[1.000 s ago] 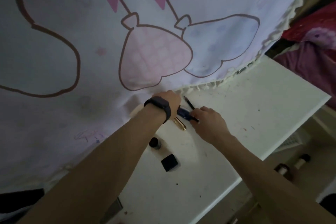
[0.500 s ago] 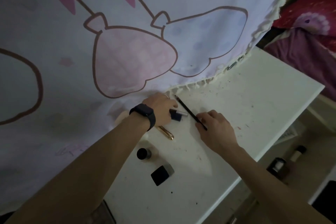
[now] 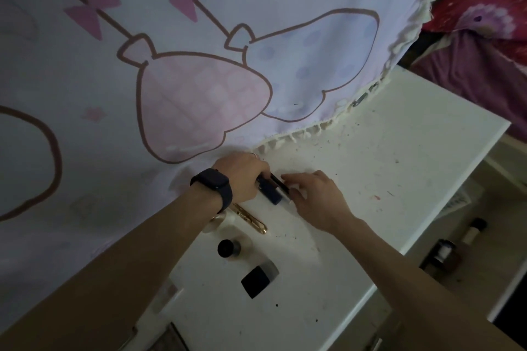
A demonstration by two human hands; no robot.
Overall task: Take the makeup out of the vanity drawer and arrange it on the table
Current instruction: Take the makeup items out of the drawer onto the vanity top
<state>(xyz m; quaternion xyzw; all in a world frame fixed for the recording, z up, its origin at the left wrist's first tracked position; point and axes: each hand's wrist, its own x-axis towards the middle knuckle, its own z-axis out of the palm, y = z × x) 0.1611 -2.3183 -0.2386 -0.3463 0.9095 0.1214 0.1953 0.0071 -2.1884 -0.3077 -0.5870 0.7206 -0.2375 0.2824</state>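
Note:
My left hand (image 3: 242,175), with a dark watch on its wrist, lies on the white table (image 3: 399,168) at the curtain's edge, fingers curled round a dark blue tube (image 3: 269,190). Beside the tube lies a thin black pencil (image 3: 281,182). My right hand (image 3: 316,198) hovers just right of them, fingers spread and fingertips touching the pencil's end. A gold tube (image 3: 252,219) lies below my left wrist. Nearer me stand a small round black-capped jar (image 3: 228,248) and a black square compact (image 3: 258,279).
A pale curtain (image 3: 199,65) with pink bows and pouch drawings hangs over the table's back and left. Red and purple bedding (image 3: 484,37) is at the top right. Below the table's right edge stand two bottles (image 3: 445,251) on a lower surface.
My right hand has let go of the pencil and opened its fingers. The pencil now lies against the blue tube by my left hand. The view shifted slightly.

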